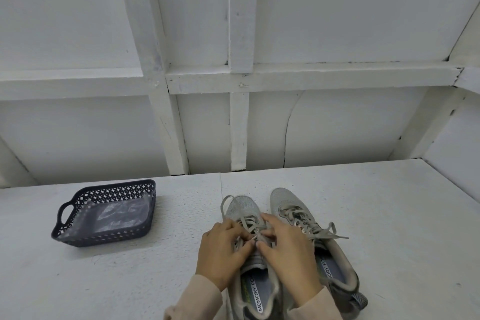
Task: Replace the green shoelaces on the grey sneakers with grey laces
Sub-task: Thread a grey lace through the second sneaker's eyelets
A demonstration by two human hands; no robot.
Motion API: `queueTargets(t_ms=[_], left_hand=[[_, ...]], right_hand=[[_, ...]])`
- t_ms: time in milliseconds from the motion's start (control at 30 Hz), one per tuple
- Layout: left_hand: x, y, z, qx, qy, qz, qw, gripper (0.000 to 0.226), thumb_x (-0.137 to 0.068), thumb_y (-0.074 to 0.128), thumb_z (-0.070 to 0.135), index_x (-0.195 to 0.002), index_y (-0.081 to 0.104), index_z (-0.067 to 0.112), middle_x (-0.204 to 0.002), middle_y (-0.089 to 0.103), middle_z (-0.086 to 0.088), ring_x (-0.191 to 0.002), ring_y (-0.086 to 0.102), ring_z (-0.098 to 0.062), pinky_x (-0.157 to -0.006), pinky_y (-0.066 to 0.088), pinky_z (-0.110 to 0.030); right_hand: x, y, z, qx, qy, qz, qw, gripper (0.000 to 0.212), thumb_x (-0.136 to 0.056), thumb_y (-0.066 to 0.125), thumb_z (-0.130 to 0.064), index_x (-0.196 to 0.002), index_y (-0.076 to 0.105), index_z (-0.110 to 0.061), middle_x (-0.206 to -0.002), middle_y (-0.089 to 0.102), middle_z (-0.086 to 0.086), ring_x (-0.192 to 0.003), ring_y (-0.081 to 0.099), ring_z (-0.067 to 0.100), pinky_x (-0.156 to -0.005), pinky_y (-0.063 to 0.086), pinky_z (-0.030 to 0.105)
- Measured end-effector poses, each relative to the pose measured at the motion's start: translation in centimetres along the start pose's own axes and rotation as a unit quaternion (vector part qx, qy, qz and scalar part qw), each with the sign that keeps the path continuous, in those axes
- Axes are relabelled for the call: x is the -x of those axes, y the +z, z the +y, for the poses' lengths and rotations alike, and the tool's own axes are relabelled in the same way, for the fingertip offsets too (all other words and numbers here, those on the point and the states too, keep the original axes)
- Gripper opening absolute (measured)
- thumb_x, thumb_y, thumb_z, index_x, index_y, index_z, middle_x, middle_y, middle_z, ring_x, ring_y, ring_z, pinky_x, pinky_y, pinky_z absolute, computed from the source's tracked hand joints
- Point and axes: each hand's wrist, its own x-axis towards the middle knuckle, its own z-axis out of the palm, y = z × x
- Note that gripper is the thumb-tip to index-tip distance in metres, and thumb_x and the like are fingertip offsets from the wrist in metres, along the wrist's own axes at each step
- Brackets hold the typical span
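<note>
Nearest, at the bottom edge: pale sleeves, and the heels of both sneakers turned toward the wearer with openings up, presumably to keep tongue and eyelets facing the hands. Over the worked sneaker (242, 206), left hand (223, 249) and right hand (288, 252) set close together above the tongue, one on each side, to handle the top of the lacing. Left fingers (233, 231) curled in, almost closed, pinching a strand of the grey lace (248, 223); right fingers (270, 219) curled likewise, thumb and forefinger nipping the same lace near its pale tip. Exact eyelet hidden under the knuckles, impossible to tell. Beyond the hands, a loose loop of that lace lying off the toe on the left, slack not yet drawn in. Just beside on the right, the other sneaker (285, 201), laced in grey and tied in a bow (328, 231). No green lace in view. Judged late in the task: finishing the last shoe. Further left on the table (389, 215), well apart, a dark basket (117, 186) holding a clear plastic bag (122, 212), likely kept aside for laces. Behind, a white framed wall (337, 21)
</note>
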Motion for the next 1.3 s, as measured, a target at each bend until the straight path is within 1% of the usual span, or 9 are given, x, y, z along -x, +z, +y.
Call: queueTargets(t_ms=[200,333,500,633,800,933,1000,1133,1300], left_hand=[[0.2,0.0,0.4,-0.027,-0.006,0.042,0.999,0.022,-0.079,0.062,0.051,-0.088,0.074,0.035,-0.093,0.062,0.018,-0.091,0.056,-0.002,-0.077,0.042,-0.022],[0.3,0.0,0.6,-0.027,-0.007,0.034,0.999,0.034,-0.074,0.049,0.058,-0.083,0.071,0.035,-0.093,0.061,0.020,-0.090,0.055,0.000,-0.079,0.044,-0.026],[1.6,0.7,0.0,0.066,-0.010,0.124,0.990,0.028,-0.078,0.049,0.060,-0.077,0.063,0.036,-0.094,0.059,0.023,-0.083,0.059,-0.002,-0.072,0.047,-0.029],[2.0,0.9,0.8,0.221,-0.047,0.189,0.956,0.022,-0.076,0.057,0.053,-0.078,0.066,0.034,-0.092,0.063,0.014,-0.088,0.063,-0.006,-0.077,0.048,-0.027],[1.7,1.7,0.6,0.279,-0.064,0.181,0.941,0.022,-0.071,0.064,0.054,-0.080,0.069,0.035,-0.088,0.066,0.013,-0.096,0.058,-0.010,-0.087,0.042,-0.022],[1.7,1.2,0.8,0.341,-0.100,0.148,0.923,0.014,-0.069,0.076,0.041,-0.075,0.075,0.029,-0.085,0.072,0.007,-0.096,0.062,-0.015,-0.093,0.045,-0.033],[1.7,1.0,1.2,0.371,-0.113,0.136,0.912,0.013,-0.066,0.075,0.035,-0.074,0.077,0.025,-0.084,0.073,0.004,-0.095,0.063,-0.018,-0.093,0.046,-0.036],[1.4,0.7,1.6,0.378,-0.137,0.150,0.903,0.013,-0.065,0.078,0.034,-0.075,0.078,0.026,-0.080,0.074,0.003,-0.093,0.065,-0.018,-0.090,0.048,-0.032],[0.9,0.1,2.0,0.418,-0.130,0.136,0.889,0.010,-0.070,0.079,0.007,-0.076,0.078,0.016,-0.076,0.074,-0.002,-0.075,0.067,-0.005,-0.075,0.051,-0.016]], right_hand=[[0.4,-0.1,-0.6,0.002,-0.003,-0.012,1.000,0.062,-0.091,0.059,-0.033,-0.146,0.032,-0.044,-0.118,0.067,-0.019,-0.115,0.059,0.006,-0.093,0.048,0.029],[0.4,0.0,-0.4,-0.007,-0.005,-0.012,1.000,0.063,-0.090,0.061,-0.034,-0.144,0.032,-0.046,-0.117,0.067,-0.018,-0.114,0.059,0.005,-0.092,0.048,0.028],[0.4,0.1,-0.1,-0.012,-0.018,-0.013,1.000,0.060,-0.090,0.060,-0.031,-0.142,0.035,-0.045,-0.122,0.058,-0.020,-0.118,0.052,0.004,-0.095,0.044,0.027],[0.3,0.3,0.0,0.001,-0.054,-0.001,0.999,0.051,-0.093,0.057,-0.025,-0.140,0.042,-0.040,-0.131,0.050,-0.018,-0.125,0.045,0.006,-0.100,0.040,0.025],[-0.5,0.8,-0.3,-0.018,-0.094,0.007,0.995,0.027,-0.088,0.065,-0.031,-0.115,0.067,-0.031,-0.108,0.054,-0.016,-0.108,0.045,0.005,-0.088,0.034,0.014],[-1.4,1.4,0.1,-0.089,-0.102,0.044,0.990,0.011,-0.081,0.069,-0.023,-0.090,0.076,-0.023,-0.080,0.049,-0.026,-0.084,0.046,-0.001,-0.075,0.033,0.010],[-1.8,1.6,0.2,-0.147,-0.084,0.068,0.983,0.008,-0.075,0.068,-0.017,-0.077,0.075,-0.021,-0.070,0.057,-0.024,-0.073,0.055,-0.003,-0.072,0.041,0.016],[-2.1,1.5,0.3,-0.170,-0.037,0.042,0.984,0.021,-0.078,0.071,-0.005,-0.071,0.067,-0.024,-0.065,0.063,-0.012,-0.068,0.059,0.006,-0.068,0.047,0.023],[-2.7,1.2,0.6,-0.264,-0.014,-0.007,0.964,0.032,-0.079,0.071,0.002,-0.068,0.064,-0.028,-0.064,0.062,-0.007,-0.060,0.053,-0.002,-0.061,0.041,0.013]])
